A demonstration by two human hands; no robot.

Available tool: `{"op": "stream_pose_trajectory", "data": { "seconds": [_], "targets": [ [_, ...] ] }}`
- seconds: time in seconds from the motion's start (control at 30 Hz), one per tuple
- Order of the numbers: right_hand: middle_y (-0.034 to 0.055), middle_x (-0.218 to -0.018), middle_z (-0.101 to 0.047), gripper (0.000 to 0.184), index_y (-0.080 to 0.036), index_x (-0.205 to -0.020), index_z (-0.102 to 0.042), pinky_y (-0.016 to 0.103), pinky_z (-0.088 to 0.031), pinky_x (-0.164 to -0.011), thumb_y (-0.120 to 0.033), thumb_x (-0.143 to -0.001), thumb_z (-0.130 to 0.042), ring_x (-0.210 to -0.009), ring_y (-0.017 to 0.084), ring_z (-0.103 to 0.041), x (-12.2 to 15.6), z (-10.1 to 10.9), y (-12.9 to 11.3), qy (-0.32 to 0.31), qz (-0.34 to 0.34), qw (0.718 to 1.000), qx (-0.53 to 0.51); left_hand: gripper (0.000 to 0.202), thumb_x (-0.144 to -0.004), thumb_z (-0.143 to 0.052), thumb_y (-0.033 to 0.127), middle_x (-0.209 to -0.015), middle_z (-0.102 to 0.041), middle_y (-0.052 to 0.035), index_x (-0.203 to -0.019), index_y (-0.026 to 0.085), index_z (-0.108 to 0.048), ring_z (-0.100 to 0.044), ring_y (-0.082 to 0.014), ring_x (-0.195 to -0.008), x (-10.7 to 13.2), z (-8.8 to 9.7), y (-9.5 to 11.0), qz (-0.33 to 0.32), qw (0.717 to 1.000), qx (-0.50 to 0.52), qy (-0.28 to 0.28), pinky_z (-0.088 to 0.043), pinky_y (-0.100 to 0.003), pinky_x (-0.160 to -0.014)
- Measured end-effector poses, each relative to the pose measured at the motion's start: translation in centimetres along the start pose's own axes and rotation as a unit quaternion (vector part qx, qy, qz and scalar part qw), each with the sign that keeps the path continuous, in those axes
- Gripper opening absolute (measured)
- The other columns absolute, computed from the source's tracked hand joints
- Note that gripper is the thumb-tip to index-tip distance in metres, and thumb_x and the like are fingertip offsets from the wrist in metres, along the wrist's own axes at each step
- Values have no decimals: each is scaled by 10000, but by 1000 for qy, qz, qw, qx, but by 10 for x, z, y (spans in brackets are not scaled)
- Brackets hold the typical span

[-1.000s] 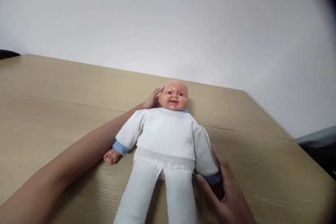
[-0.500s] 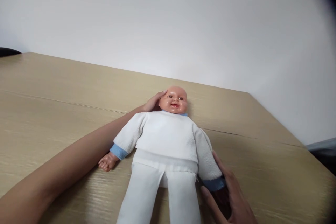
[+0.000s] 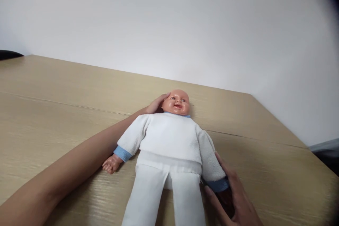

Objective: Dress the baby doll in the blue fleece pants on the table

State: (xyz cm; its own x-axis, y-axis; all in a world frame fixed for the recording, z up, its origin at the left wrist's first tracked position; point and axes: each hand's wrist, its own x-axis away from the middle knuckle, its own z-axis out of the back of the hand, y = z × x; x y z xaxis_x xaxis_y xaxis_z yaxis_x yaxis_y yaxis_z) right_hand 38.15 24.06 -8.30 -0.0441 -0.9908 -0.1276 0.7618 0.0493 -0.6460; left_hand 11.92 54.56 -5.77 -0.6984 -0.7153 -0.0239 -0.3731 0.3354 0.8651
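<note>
A baby doll (image 3: 169, 141) in a white top with blue cuffs and white trousers lies face up on the wooden table (image 3: 53, 102). My left hand (image 3: 156, 105) cups the side of the doll's head, fingers curved against it. My right hand (image 3: 233, 201) wraps around the doll's arm at its blue cuff, low at the right. The doll's other small hand rests bare on the table beside my left forearm.
A plain white wall (image 3: 169, 24) stands right behind the table's far edge. The table's right edge runs diagonally down to the right, with a dark floor area (image 3: 327, 157) beyond. A dark rounded object (image 3: 7, 54) peeks in at the far left.
The doll and both hands have barely moved; the view has shifted slightly, so the doll sits a little lower and further right in the picture.
</note>
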Motion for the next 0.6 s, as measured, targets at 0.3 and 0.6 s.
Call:
{"op": "stream_pose_trajectory", "data": {
  "seconds": [0.3, 0.6],
  "targets": [
    [91, -1685, -471, 792, -380, -1693, -269, 527, -524, -1193, -505, -999, -629, -1474, 374, -557, 1, 0, 0, 1, -1, 1000, -13, 656, -1005, -561, 677, -1288, -773, -196, -1229, 98, -770, -664, -410, -1327, 3, 2, -3, 34, 999, 2, 6, -430, -545, -1237],
    [103, -1669, -457, 759, -373, -1674, -289, 579, -503, -1197, -509, -1005, -622, -1485, 393, -514, 0, -1, -11, 28, 11, 1000, -5, 616, -971, -593, 680, -1261, -780, -187, -1154, 121, -775, -672, -408, -1293, 4, -7, 3, 2, 998, -66, 24, -495, -528, -1162]
  ]
}}
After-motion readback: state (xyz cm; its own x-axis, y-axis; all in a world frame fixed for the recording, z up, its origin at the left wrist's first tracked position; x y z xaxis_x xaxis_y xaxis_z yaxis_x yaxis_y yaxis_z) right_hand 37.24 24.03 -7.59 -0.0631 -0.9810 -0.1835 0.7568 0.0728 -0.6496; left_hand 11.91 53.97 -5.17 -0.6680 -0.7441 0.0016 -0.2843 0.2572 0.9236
